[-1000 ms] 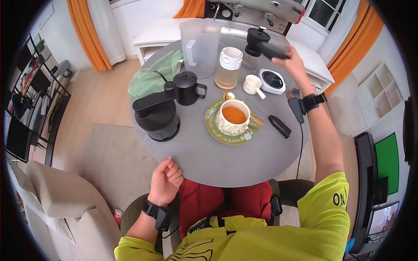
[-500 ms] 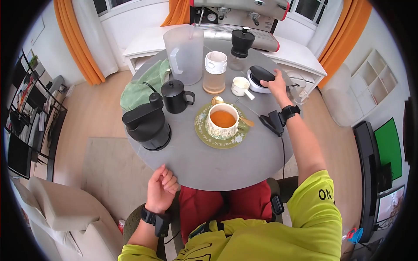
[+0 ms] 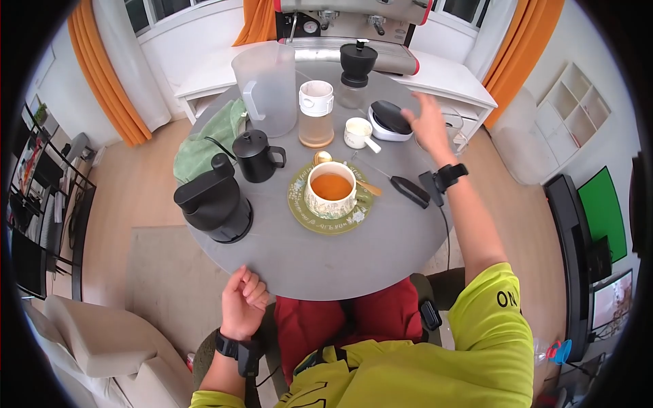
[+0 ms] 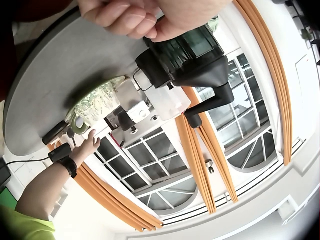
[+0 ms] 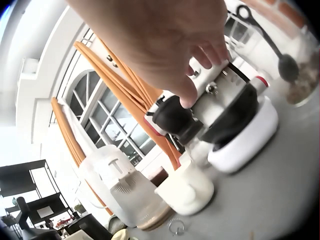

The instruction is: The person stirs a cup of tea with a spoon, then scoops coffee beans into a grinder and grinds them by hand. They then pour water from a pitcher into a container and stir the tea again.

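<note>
Left of table: green cloth, kettle in front of it. Left hand at the near left edge, fingers loosely curled, nothing held; contact with table cannot be told. Black pot behind kettle and to its right; jug farther back. Next, glass with white band. Cup of orange-brown liquid upright on green saucer. Small cup behind it, grinder at the rear. Black dish sits tilted on white scale, right rear. Frother lies nearer. Right hand just beside dish, fingers extended and apart, nothing held; thumb clear of dish in right wrist view.
</note>
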`<move>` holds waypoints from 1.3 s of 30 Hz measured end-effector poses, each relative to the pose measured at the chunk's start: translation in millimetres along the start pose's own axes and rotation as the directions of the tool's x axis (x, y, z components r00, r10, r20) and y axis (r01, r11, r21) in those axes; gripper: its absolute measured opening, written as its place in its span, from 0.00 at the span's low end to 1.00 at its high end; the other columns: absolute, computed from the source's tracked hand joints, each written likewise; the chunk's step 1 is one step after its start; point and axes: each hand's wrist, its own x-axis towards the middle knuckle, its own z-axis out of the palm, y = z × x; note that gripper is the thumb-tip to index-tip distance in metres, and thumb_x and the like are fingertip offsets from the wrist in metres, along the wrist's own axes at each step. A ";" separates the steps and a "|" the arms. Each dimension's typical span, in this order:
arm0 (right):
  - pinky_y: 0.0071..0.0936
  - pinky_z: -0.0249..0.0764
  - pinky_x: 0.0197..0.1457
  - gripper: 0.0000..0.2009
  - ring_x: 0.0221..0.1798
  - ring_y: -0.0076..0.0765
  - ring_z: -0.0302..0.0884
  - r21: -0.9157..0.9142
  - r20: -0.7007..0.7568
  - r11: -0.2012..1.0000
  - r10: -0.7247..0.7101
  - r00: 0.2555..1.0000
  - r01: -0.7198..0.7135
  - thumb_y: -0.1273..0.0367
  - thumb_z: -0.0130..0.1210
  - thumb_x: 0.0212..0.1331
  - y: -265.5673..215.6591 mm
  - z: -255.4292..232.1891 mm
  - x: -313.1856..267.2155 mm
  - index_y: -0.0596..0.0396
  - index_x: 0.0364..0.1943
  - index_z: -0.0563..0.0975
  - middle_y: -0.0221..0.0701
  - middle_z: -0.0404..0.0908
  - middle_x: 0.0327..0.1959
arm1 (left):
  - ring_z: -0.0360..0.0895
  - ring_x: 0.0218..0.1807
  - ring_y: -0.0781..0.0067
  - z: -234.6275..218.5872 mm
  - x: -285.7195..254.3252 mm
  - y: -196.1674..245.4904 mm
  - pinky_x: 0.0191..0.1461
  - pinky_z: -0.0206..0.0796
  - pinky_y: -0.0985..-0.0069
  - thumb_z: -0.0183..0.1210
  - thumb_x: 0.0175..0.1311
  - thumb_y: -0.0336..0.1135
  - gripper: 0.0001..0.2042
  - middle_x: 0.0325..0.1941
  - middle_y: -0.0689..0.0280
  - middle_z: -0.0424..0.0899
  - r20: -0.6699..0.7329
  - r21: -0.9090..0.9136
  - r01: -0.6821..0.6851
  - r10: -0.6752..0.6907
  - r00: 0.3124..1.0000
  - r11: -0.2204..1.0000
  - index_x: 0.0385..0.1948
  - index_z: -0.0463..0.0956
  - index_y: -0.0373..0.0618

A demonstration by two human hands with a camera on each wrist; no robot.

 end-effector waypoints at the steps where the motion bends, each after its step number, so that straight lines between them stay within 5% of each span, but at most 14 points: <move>1: 0.40 0.69 0.56 0.20 0.54 0.52 0.73 -0.014 -0.080 0.997 -0.080 0.994 0.079 0.64 0.61 0.53 3.9 -12.3 8.1 0.57 0.50 0.74 0.44 0.77 0.48 | 0.53 0.16 0.83 0.5 0.4 0.0 0.22 0.48 0.83 0.44 0.71 0.36 0.12 0.15 0.74 0.56 0.004 0.013 -0.009 0.008 1.000 1.000 0.23 0.65 0.48; 3: 0.41 0.73 0.47 0.11 0.44 0.50 0.78 -0.066 -0.078 0.997 0.029 0.997 -0.034 0.63 0.57 0.56 8.9 -43.9 24.1 0.58 0.35 0.79 0.44 0.81 0.37 | 0.53 0.16 0.83 1.0 0.1 -0.1 0.22 0.48 0.83 0.44 0.71 0.36 0.12 0.15 0.74 0.56 0.004 0.022 -0.008 0.008 1.000 1.000 0.24 0.65 0.48; 6: 0.41 0.74 0.41 0.13 0.37 0.51 0.80 -0.242 -0.047 0.967 0.068 0.997 -0.077 0.62 0.57 0.56 34.3 -70.0 27.8 0.59 0.30 0.80 0.45 0.82 0.30 | 0.53 0.16 0.83 1.4 0.5 -0.2 0.21 0.48 0.84 0.44 0.71 0.36 0.12 0.15 0.74 0.56 0.003 0.031 -0.014 0.013 1.000 0.999 0.24 0.64 0.48; 8: 0.40 0.74 0.41 0.14 0.36 0.51 0.80 -0.280 0.006 0.956 0.094 0.996 -0.088 0.60 0.57 0.56 57.0 -72.9 24.4 0.59 0.32 0.82 0.46 0.82 0.29 | 0.53 0.16 0.83 1.1 0.6 -0.5 0.21 0.48 0.84 0.44 0.72 0.36 0.12 0.15 0.74 0.56 -0.003 0.027 -0.022 0.022 1.000 0.999 0.24 0.64 0.48; 10: 0.39 0.74 0.41 0.14 0.35 0.51 0.80 -0.193 0.268 0.981 0.052 0.962 0.000 0.60 0.58 0.56 73.5 -72.2 18.8 0.57 0.36 0.83 0.46 0.82 0.29 | 0.53 0.16 0.83 2.8 0.2 -0.4 0.21 0.48 0.84 0.44 0.72 0.36 0.12 0.15 0.74 0.56 -0.008 0.036 -0.022 0.022 1.000 0.999 0.24 0.64 0.48; 13: 0.39 0.73 0.42 0.13 0.36 0.51 0.80 -0.088 0.320 0.994 0.097 0.943 -0.072 0.61 0.59 0.55 83.2 -68.0 13.1 0.56 0.37 0.83 0.46 0.82 0.30 | 0.52 0.16 0.83 2.5 0.3 -1.3 0.21 0.47 0.83 0.45 0.71 0.37 0.12 0.14 0.75 0.57 -0.019 0.057 -0.025 0.026 0.999 0.998 0.23 0.65 0.49; 25: 0.40 0.74 0.43 0.09 0.36 0.53 0.79 -0.164 0.113 0.986 0.006 0.994 0.013 0.69 0.56 0.54 67.1 -66.4 24.9 0.57 0.34 0.83 0.46 0.82 0.30 | 0.52 0.15 0.83 2.0 0.8 -0.6 0.21 0.47 0.83 0.46 0.71 0.37 0.12 0.14 0.75 0.57 -0.010 0.073 -0.030 0.031 0.999 0.997 0.23 0.65 0.49; 32: 0.40 0.74 0.43 0.05 0.36 0.52 0.79 -0.147 0.191 0.989 0.055 0.980 -0.027 0.73 0.57 0.50 62.3 -64.1 25.3 0.60 0.30 0.80 0.44 0.81 0.29 | 0.52 0.15 0.83 2.7 0.6 -0.9 0.21 0.47 0.82 0.46 0.71 0.37 0.12 0.13 0.75 0.57 -0.026 0.089 -0.029 0.032 0.999 0.996 0.23 0.65 0.50; 35: 0.41 0.73 0.42 0.07 0.37 0.51 0.79 -0.151 0.122 0.985 -0.069 0.990 0.087 0.76 0.58 0.48 64.3 -59.5 25.0 0.59 0.33 0.77 0.43 0.81 0.31 | 0.52 0.15 0.83 4.9 0.5 -0.6 0.21 0.47 0.82 0.46 0.71 0.37 0.13 0.13 0.75 0.57 -0.033 0.108 -0.034 0.038 0.999 0.994 0.22 0.65 0.50; 37: 0.40 0.73 0.43 0.10 0.40 0.49 0.78 -0.292 0.122 0.894 -0.316 0.941 0.338 0.80 0.56 0.46 64.1 -61.3 26.9 0.58 0.35 0.76 0.41 0.80 0.33 | 0.52 0.14 0.83 7.1 -0.2 -1.2 0.20 0.47 0.83 0.45 0.71 0.37 0.13 0.13 0.75 0.56 -0.038 0.107 -0.038 0.042 0.998 0.994 0.23 0.65 0.50; 39: 0.38 0.74 0.44 0.09 0.41 0.47 0.78 -0.380 0.196 0.816 -0.390 0.900 0.437 0.80 0.54 0.45 59.7 -66.4 29.0 0.58 0.33 0.76 0.39 0.79 0.32 | 0.52 0.14 0.84 6.9 0.3 -1.7 0.20 0.47 0.84 0.44 0.72 0.37 0.13 0.13 0.75 0.56 -0.042 0.104 -0.040 0.045 0.998 0.994 0.23 0.65 0.49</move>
